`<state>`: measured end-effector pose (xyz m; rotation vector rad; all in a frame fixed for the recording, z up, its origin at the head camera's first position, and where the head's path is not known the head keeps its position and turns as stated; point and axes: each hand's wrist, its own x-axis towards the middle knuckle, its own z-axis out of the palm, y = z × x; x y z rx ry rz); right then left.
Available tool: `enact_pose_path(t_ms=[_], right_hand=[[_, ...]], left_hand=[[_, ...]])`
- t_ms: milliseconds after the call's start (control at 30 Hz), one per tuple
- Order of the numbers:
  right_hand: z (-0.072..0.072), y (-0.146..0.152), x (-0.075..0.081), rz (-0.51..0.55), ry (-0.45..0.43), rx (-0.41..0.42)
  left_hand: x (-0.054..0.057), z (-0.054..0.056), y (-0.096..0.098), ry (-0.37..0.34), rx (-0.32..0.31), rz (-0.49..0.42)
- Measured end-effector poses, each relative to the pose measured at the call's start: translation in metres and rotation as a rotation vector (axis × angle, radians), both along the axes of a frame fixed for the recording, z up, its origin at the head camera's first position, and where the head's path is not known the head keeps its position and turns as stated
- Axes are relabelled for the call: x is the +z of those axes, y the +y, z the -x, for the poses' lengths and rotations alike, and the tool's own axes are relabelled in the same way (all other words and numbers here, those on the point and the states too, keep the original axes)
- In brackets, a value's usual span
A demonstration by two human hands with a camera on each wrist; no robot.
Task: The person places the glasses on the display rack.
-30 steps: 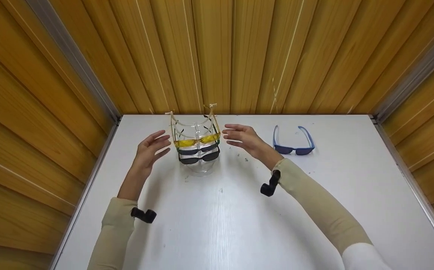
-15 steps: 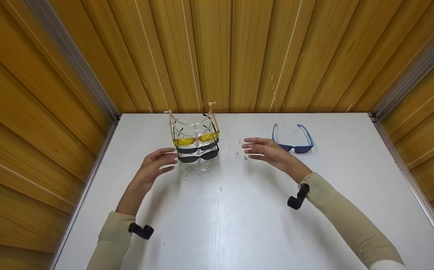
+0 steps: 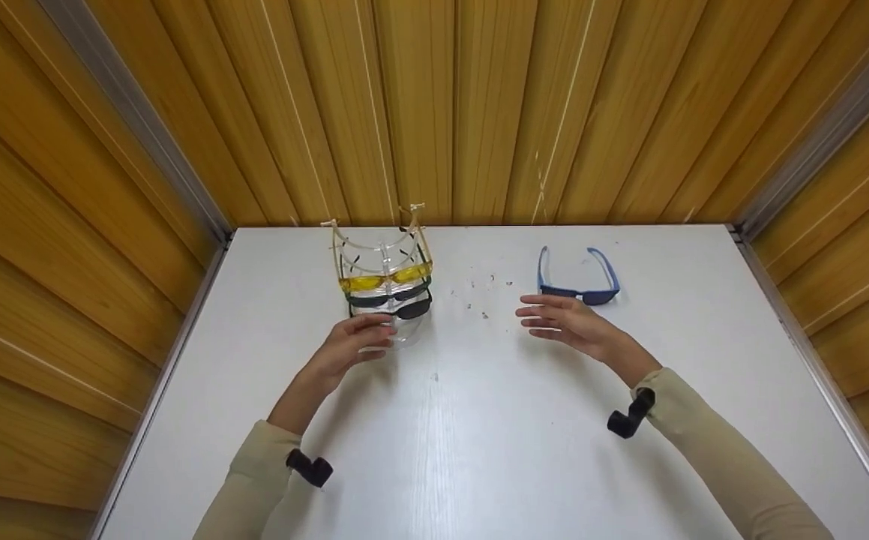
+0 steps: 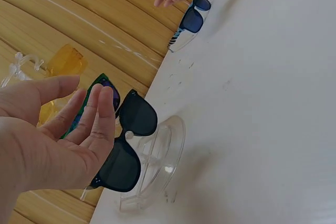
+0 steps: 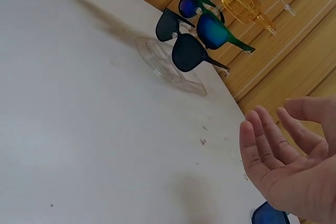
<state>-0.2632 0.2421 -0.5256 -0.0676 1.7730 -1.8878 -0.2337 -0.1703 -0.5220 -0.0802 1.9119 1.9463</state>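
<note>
A clear display stand (image 4: pixel 176 142) bears three pairs of glasses, one above another: yellow glasses (image 3: pixel 363 283) on top, green-framed sunglasses (image 5: pixel 212 31) in the middle, black sunglasses (image 4: pixel 121 169) lowest. My left hand (image 3: pixel 348 349), fingers loosely extended and holding nothing, is in front of the stand's left side. In the head view it covers part of the black sunglasses. Blue sunglasses (image 3: pixel 600 297) rest on the table to the right, temples unfolded toward the back. Just in front of them my right hand (image 3: pixel 573 326) hovers with relaxed fingers and nothing in its grasp, overlapping their left lens.
The white table (image 3: pixel 434 450) runs back to a wood-patterned wall (image 3: pixel 479 112), with similar panels on both sides. Small dark specks (image 3: pixel 484 315) mark the tabletop between the stand and the blue sunglasses.
My right hand has moved away from the stand, right and toward me, to the blue sunglasses. My left hand has come lower and rightward, across the front of the stand. The glasses stay put.
</note>
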Motion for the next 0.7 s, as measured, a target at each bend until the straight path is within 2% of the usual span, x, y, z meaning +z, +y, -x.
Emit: enact_pose_path(t_ms=[400, 700], right_hand=[[-0.025, 0.060, -0.016, 0.036, -0.068, -0.049], [-0.042, 0.103, -0.014, 0.039, -0.096, -0.101]], left_hand=[[-0.015, 0.002, 0.047, -0.021, -0.100, -0.040], [-0.020, 0.005, 0.073, -0.011, -0.150, -0.080]])
